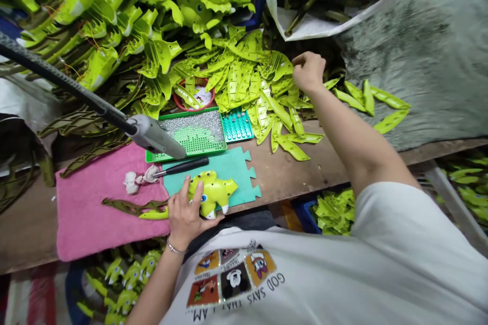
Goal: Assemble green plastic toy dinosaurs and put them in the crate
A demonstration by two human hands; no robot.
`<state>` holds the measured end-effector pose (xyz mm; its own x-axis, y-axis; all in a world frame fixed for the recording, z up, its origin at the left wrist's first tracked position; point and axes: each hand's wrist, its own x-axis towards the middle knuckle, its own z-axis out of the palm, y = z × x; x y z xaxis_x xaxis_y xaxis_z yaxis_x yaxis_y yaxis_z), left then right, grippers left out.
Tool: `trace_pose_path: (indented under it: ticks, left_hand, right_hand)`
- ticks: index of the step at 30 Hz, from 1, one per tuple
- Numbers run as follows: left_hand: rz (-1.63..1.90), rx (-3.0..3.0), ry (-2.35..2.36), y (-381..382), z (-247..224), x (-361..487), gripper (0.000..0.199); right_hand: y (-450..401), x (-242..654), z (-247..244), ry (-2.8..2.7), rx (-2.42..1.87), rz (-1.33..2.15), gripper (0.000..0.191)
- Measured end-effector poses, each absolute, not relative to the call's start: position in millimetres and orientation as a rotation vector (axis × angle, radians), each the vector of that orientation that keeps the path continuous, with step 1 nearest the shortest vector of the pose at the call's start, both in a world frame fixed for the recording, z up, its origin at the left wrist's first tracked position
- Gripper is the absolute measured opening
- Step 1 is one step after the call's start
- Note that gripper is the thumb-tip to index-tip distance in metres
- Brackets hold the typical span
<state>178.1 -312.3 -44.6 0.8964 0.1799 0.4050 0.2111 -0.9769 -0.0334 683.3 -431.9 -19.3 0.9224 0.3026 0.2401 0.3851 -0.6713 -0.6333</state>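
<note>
My left hand (188,215) grips a lime-green toy dinosaur body (216,192) with a painted eye, white-tipped points and dark spots. The toy rests over the teal foam mat (244,172), and a long olive strip with a green tip (152,214) extends left from beside my hand. At the right side of a heap of flat lime-green plastic parts (244,78), my right hand (309,72) is closed with curled fingers. Whatever it may hold is hidden. A black-handled tool (186,166) lies above the toy, its other end at a bundled pale cloth (141,179).
A grey electric screwdriver (158,137) slants over a green tray (223,148) of small screws. Beside it are a teal tray (238,129) and a red basket (175,101). A pink cloth (87,203) covers the bench's left. Green shells (110,15) are piled behind.
</note>
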Motion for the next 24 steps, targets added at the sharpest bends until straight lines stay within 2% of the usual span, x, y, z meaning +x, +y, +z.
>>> trace_pose_path:
  ticks: [3,7,9,15,20,24]
  left_hand:
    - [-0.622,-2.979,-0.321,-313.9,-43.7,178.5,0.112]
    - [-0.634,-2.981,-0.323,-314.8,-44.5,178.1,0.111]
    - [-0.646,-2.982,-0.323,-314.9,-44.9,177.9,0.110]
    - [-0.616,-2.973,-0.359,-316.5,-42.1,179.8,0.108]
    - [-0.619,-2.991,-0.371,-317.0,-40.1,181.2,0.104]
    - [-0.644,-2.998,-0.373,-316.9,-41.4,180.4,0.101]
  right_hand:
    - [-415.6,704.0,-10.5,-0.445,-2.414,-0.068,0.017]
    - [-375.2,700.2,-5.0,-0.412,-2.479,0.097,0.043]
    - [-359.5,688.1,-3.8,-0.359,-2.513,0.122,0.050]
    - [-339.0,679.7,-6.7,-0.370,-2.501,0.007,0.026]
    - [-319.3,716.2,-26.0,-0.247,-2.624,-0.061,0.039]
    - [-320.3,738.8,-40.5,-0.446,-2.624,-0.164,0.037]
